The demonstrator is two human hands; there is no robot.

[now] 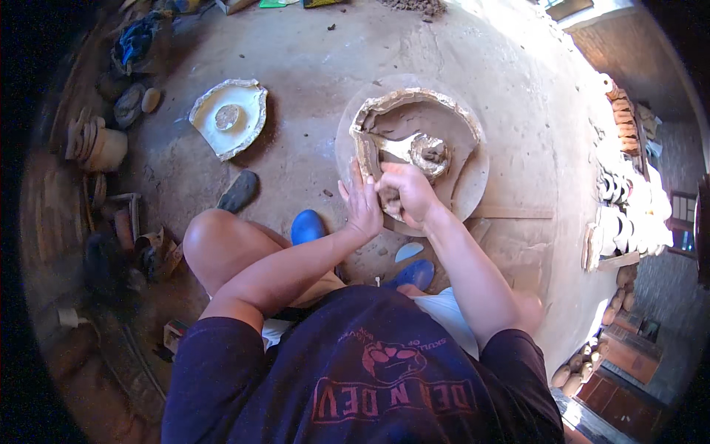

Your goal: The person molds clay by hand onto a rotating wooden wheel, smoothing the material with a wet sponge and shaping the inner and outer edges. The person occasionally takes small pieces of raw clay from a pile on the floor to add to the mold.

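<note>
A round plaster mould with a rough rim and brown clay lining part of it rests on a pale round board; a cream, ring-like centre holds bits of clay. My left hand lies against the mould's left outer wall, fingers stretched out. Inside that wall my right hand is curled on a lump of clay, pressing against the side. A blue semicircular scraper lies on the floor below the board.
A broken-edged white mould piece lies left. Blue sandals are beside my legs. A dark oblong object, stacked pots and tools line the left. Moulds and pottery crowd the right side; a clay heap is at the back.
</note>
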